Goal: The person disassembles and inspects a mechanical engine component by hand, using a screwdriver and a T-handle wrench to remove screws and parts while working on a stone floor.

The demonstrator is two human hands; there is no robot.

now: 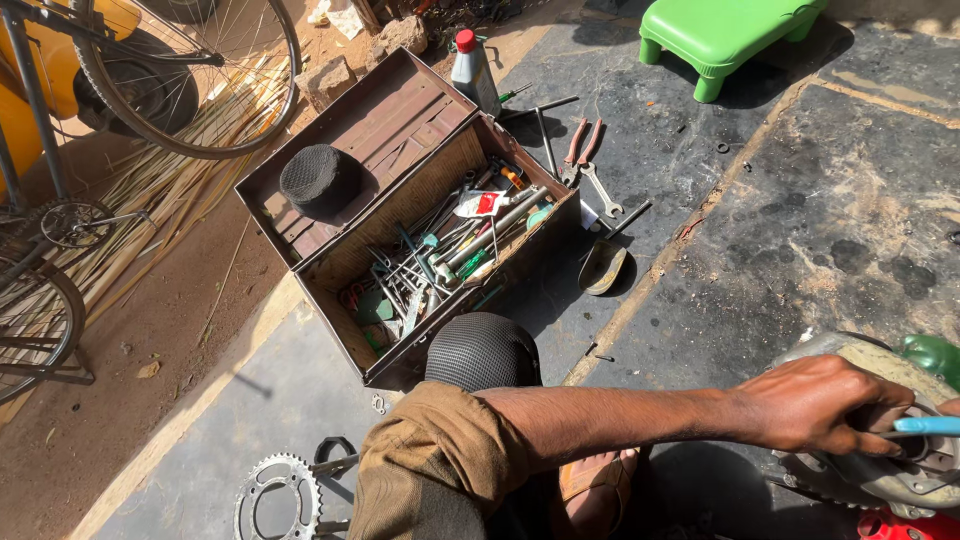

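My left hand (820,405) reaches across from a brown sleeve (440,460) to the lower right. Its fingers are curled around a blue-handled tool (925,426) and rest on a greasy round metal hub part (900,480). Only a sliver of my right hand (951,406) shows at the right edge, just above the blue handle; its grip is hidden. A green part (935,355) and a red part (900,525) lie against the hub.
An open rusty toolbox (345,265) full of spanners and screwdrivers stands in the middle, with a black mesh cap (320,180) in its lid and another (482,350) by my sleeve. Around it are pliers (582,140), a spanner (600,192), an oil bottle (473,70), a sprocket (280,495), a green stool (725,30) and bicycle wheels (190,80).
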